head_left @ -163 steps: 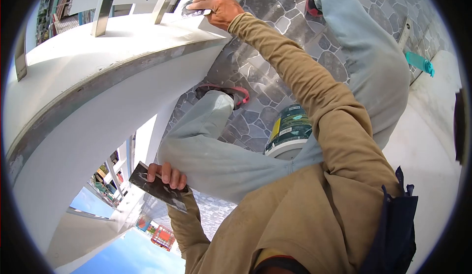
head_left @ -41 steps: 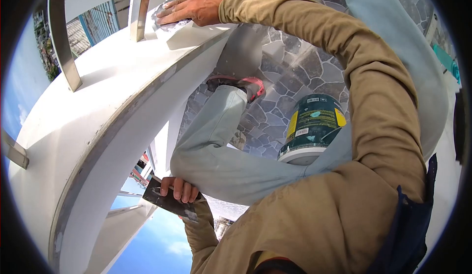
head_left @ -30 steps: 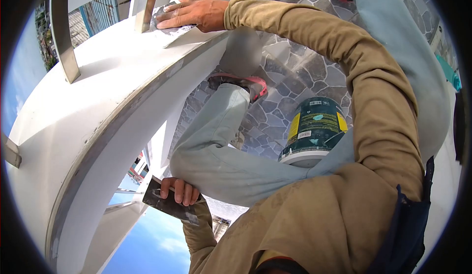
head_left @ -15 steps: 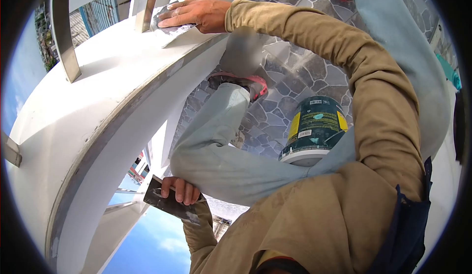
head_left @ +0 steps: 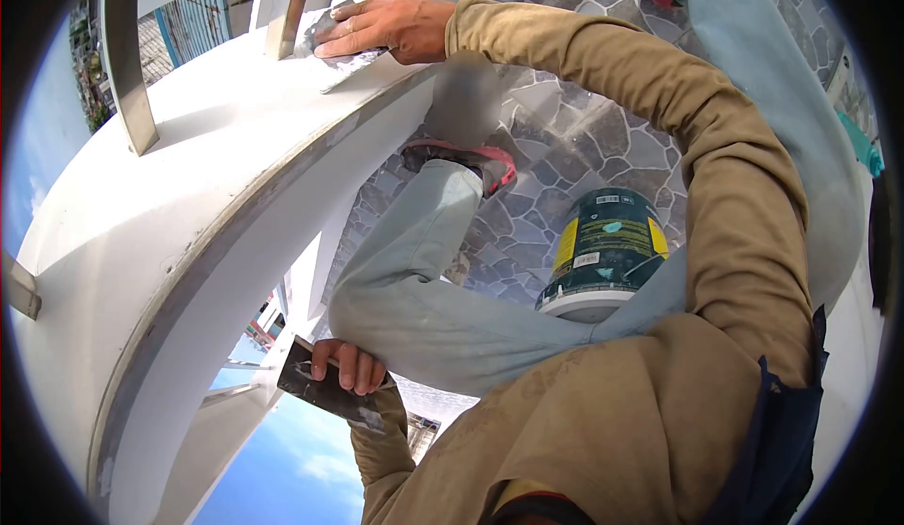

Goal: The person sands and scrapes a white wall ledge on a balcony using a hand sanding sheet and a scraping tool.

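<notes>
My right hand reaches out to the white ledge and presses a thin flat sheet smeared with white paste down on its top, beside a metal post. Its fingers lie stretched over the sheet, and I cannot make out exactly what kind of tool it is. Lower down, my left hand grips a dark rectangular plate with white smears, holding it by one edge near my bent knee. Its fingers are curled over the plate, with the thumb hidden.
A dark green paint bucket stands on the stone-patterned floor beside my leg. More metal posts rise from the curved ledge. My shoe rests near the foot of the wall.
My right hand and the sheet have slid slightly to the right along the ledge. My left hand keeps its hold on the plate, almost still.
</notes>
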`<state>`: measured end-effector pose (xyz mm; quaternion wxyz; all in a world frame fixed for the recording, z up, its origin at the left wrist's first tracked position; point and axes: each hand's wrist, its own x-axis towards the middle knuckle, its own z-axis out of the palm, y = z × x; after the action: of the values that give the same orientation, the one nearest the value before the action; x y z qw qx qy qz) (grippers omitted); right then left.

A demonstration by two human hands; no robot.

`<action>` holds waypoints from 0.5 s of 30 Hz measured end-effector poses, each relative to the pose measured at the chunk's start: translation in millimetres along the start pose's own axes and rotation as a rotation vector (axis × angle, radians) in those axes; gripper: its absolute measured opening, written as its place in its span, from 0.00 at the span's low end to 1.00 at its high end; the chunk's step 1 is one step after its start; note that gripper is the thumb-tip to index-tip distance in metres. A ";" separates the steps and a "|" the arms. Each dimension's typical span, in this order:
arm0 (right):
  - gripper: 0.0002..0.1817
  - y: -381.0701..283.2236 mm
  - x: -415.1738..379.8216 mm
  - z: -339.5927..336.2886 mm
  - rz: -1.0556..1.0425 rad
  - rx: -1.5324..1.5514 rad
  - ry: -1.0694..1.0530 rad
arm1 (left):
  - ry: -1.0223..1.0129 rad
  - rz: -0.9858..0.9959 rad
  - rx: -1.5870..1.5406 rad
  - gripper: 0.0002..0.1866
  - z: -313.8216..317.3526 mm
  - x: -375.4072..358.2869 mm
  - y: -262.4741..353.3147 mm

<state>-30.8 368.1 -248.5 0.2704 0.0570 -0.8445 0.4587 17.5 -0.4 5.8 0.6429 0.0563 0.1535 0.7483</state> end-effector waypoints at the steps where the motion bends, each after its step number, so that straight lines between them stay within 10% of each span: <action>1: 0.39 4.9 -1.9 -5.8 0.004 -0.133 -0.075 | 0.001 -0.005 0.003 0.12 1.3 -0.2 0.4; 15: 0.47 22.4 18.2 17.0 -0.092 -0.046 0.000 | -0.080 0.005 -0.009 0.12 -7.8 -1.0 -4.3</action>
<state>-60.8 370.0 -263.4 0.2925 0.0898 -0.8512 0.4264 19.5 -2.1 -2.8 0.6471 0.0838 0.1241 0.7476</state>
